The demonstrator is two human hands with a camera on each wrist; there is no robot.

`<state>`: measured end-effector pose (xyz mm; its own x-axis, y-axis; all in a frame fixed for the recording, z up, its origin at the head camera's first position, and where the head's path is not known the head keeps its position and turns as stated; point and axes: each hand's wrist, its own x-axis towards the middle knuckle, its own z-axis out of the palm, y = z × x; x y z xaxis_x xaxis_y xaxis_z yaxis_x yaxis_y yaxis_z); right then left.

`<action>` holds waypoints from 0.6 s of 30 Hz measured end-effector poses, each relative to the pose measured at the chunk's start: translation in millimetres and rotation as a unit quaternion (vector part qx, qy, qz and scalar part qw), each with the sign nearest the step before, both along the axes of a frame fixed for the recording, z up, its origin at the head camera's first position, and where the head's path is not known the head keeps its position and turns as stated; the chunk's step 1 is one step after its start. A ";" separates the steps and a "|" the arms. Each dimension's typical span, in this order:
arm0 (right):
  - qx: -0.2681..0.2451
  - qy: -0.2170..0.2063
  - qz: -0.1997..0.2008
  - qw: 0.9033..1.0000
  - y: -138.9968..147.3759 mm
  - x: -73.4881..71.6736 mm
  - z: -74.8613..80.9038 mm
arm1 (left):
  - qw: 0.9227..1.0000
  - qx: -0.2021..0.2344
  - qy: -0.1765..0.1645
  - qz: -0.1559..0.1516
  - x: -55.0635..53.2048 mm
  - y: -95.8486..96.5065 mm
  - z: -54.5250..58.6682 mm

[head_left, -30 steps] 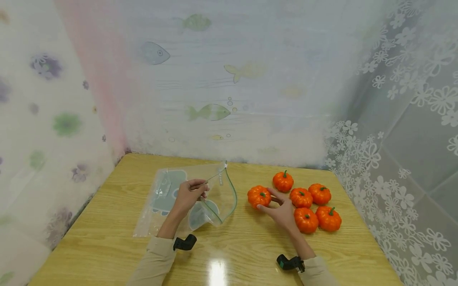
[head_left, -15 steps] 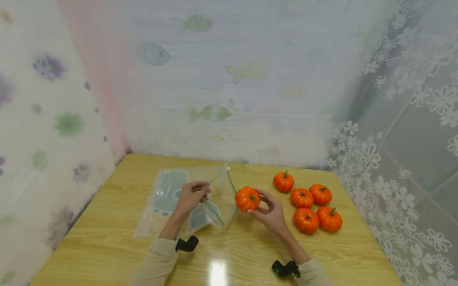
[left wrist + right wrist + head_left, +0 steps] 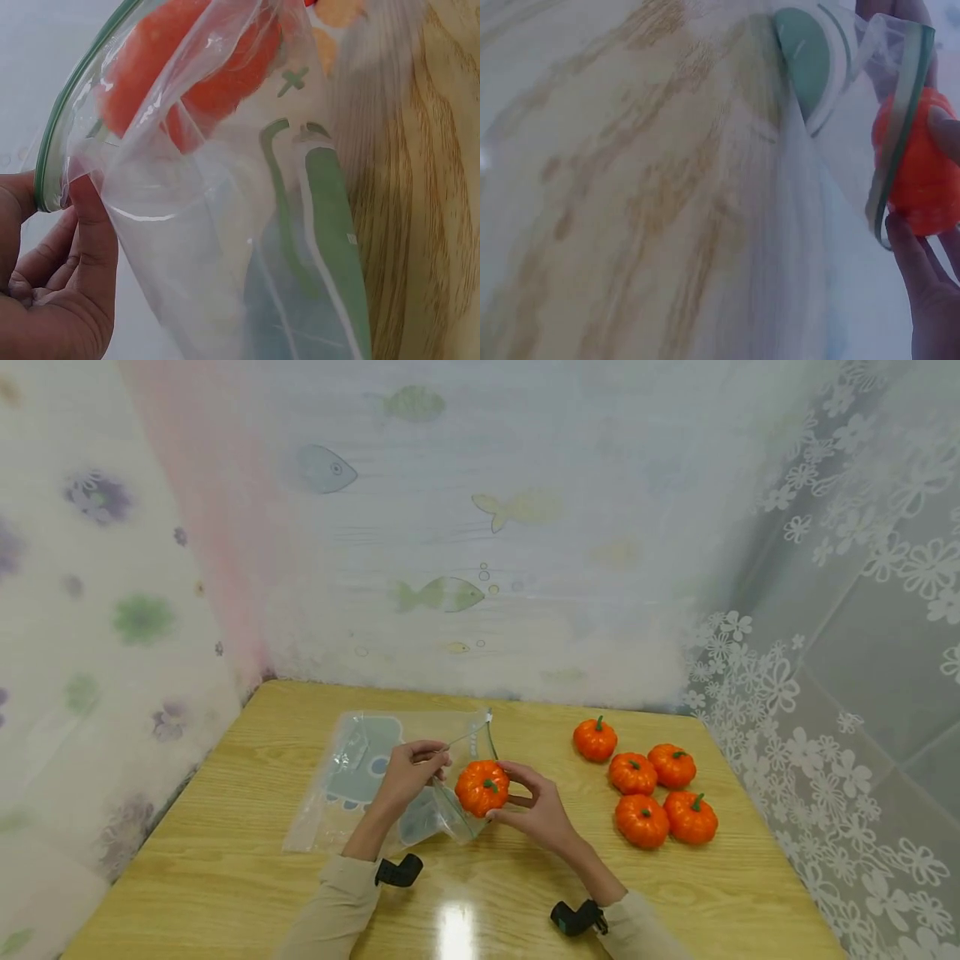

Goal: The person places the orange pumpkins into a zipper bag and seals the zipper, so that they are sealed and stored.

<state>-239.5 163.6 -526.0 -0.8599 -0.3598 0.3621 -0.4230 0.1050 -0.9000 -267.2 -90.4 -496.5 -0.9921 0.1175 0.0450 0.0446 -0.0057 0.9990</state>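
A clear zip bag (image 3: 360,793) with a green seal strip and pale blue printed shapes lies on the table, its mouth spread toward the right. My left hand (image 3: 408,775) pinches the bag's edge between thumb and fingers, seen closely in the left wrist view, where the bag (image 3: 202,247) hangs from the hand (image 3: 67,262). My right hand (image 3: 538,806) grips a small orange pumpkin (image 3: 482,787) with a green stem, right at the bag's mouth. Through the film the pumpkin (image 3: 225,75) shows orange in the left wrist view. In the right wrist view the green strip crosses in front of the pumpkin (image 3: 926,172).
Several more orange pumpkins stand in a group on the right: one at the back (image 3: 595,740), one at the front (image 3: 641,822), one at the right edge (image 3: 691,818). A wooden table (image 3: 210,827) reaches back to a patterned curtain (image 3: 480,635). A black camera sits on each wrist.
My right hand has carried the pumpkin leftward from beside the group to the bag's mouth. My left hand has shifted slightly right, still pinching the bag's edge.
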 end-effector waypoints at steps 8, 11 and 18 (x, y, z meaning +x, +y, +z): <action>0.042 -0.030 -0.013 0.999 -11.7 -8.5 2.8 | 1.000 0.000 0.006 -0.007 -1.5 5.7 -3.4; 0.049 -0.040 -0.025 0.998 -16.1 -12.0 3.7 | 1.000 -0.004 0.009 -0.004 -1.6 6.3 -3.0; 0.042 -0.036 -0.061 0.997 -27.4 -20.4 2.6 | 1.000 -0.021 0.011 0.000 -2.1 10.5 1.1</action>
<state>-260.0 136.2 -523.4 -0.9215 -0.2779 0.2712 -0.3374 0.2272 -0.9135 -269.3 -79.9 -495.5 -0.9909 0.1194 0.0617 0.0665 0.0372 0.9971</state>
